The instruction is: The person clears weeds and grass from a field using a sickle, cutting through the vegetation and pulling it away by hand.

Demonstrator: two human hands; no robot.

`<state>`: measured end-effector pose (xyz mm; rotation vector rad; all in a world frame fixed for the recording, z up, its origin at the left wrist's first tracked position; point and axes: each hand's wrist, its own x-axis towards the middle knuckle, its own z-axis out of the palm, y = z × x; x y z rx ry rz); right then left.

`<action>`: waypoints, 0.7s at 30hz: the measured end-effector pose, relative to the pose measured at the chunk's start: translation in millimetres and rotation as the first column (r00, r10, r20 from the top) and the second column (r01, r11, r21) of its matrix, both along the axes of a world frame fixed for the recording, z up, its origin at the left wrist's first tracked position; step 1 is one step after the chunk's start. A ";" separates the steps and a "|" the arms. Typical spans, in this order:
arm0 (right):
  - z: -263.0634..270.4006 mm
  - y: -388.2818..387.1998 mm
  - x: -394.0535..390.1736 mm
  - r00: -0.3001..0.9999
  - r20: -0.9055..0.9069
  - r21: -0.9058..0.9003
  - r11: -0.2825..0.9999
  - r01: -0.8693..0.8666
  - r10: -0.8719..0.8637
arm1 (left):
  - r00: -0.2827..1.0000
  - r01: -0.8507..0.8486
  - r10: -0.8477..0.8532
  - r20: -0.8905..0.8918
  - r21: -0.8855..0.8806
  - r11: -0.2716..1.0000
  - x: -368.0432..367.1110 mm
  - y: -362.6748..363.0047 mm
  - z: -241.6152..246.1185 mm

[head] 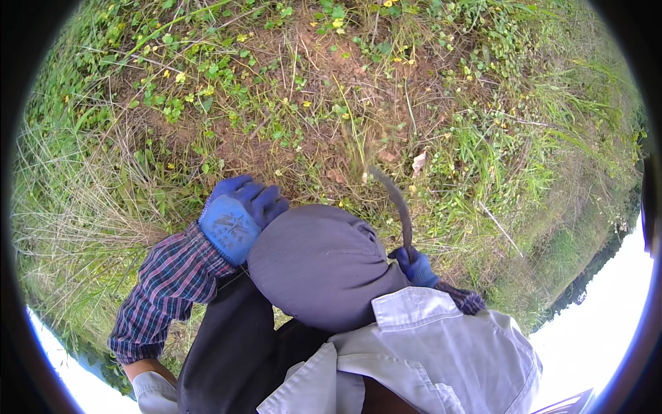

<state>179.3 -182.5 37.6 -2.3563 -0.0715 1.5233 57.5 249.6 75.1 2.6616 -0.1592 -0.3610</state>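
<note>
My right hand (416,268), in a blue work glove, grips a sickle (400,204) at its lower end. The curved, dark blade reaches up over the grass, and its tip is blurred. A thin bunch of grass stems (357,139) stands close to the tip. On the other side, my left hand (240,215) wears a matching blue glove with a printed star. Its fingers curl downward beside a rounded dark grey cloth form (326,264), seemingly my bent knee. The palm is hidden, so whether it holds anything does not show.
Low clover-like plants (227,77) with yellow flowers grow over reddish bare soil (258,145). Long dry grass (93,202) leans in on the left. A pale dry leaf (419,163) lies near the blade, and a thin stick (500,227) is farther right.
</note>
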 end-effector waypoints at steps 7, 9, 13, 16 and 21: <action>51.4 -129.2 -37.4 0.963 0.084 -0.127 0.962 -0.244 0.255 | 0.953 0.061 -0.116 0.280 0.197 0.979 50.0 -12.4 -24.7; 55.8 -61.1 -11.6 0.981 0.100 -0.001 0.986 0.166 -0.165 | 0.924 0.110 -0.192 0.331 0.252 0.961 68.4 -24.8 -41.7; 19.0 -5.2 8.8 0.765 0.108 0.080 0.773 0.629 -0.635 | 0.856 0.165 -0.268 0.442 0.258 0.952 98.3 -63.7 -77.9; -15.1 -68.9 -40.4 0.941 0.254 -0.003 0.972 0.233 -0.225 | 0.861 0.251 -0.365 0.354 0.329 0.910 111.3 -86.4 -100.8; 34.7 -152.8 -69.1 0.972 0.101 -0.274 0.945 -0.176 0.211 | 0.789 0.268 -0.558 0.255 0.675 0.688 111.2 -116.3 -162.3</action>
